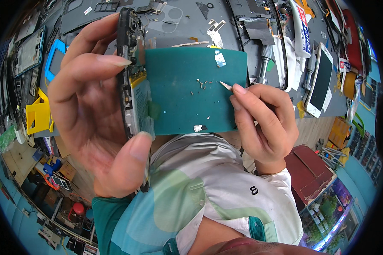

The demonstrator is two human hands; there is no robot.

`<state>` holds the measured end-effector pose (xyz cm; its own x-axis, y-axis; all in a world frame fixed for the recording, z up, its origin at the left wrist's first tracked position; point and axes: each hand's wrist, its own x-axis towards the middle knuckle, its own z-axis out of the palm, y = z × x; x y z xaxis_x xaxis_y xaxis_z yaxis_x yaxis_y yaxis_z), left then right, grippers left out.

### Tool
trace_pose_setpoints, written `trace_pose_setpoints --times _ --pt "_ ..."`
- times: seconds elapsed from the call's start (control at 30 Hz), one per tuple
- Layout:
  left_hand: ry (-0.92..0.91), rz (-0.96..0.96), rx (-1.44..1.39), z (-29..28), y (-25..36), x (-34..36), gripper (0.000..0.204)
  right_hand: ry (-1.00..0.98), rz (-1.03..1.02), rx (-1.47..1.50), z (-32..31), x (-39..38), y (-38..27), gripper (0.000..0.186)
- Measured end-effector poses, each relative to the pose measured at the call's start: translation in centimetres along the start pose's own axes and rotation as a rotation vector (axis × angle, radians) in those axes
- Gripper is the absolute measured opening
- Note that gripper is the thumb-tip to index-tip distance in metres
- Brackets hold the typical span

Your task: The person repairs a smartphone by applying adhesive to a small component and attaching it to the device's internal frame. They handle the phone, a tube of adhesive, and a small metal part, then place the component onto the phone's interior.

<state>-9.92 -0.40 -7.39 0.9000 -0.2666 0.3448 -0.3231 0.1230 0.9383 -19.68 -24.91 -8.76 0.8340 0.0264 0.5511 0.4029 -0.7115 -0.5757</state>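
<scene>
Left hand (pixel 93 102) clamps an opened phone (pixel 139 106) — right hand (pixel 268 119) pinches a pointed stick (pixel 226 86) near tiny screws (pixel 201 86) on the green mat (pixel 187 114)!

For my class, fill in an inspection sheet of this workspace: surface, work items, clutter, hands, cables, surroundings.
Surface: green mat on a grey bench.
Work items: opened phone, held edge-on; thin pointed tool; tiny metal pieces, probably screws, loose on the mat.
Clutter: white phone and white tube at right; yellow plastic piece at left.
Hands: left hand grips the opened phone; right hand pinches the tool, its tip over the mat.
Cables: none made out with certainty.
Surroundings: dark red case and lit tank, lower right.
</scene>
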Motion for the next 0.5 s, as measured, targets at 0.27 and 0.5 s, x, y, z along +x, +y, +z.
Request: trace_pose_setpoints --times 0.27,0.5 --pt "0.056 -0.037 -0.023 0.3 0.1 -0.4 0.067 0.09 -0.058 -0.111 0.2 -0.1 0.2 0.047" --pt "0.037 0.015 -0.076 0.5 -0.4 0.1 0.065 0.202 -0.066 -0.169 0.3 -0.4 -0.2 0.042"
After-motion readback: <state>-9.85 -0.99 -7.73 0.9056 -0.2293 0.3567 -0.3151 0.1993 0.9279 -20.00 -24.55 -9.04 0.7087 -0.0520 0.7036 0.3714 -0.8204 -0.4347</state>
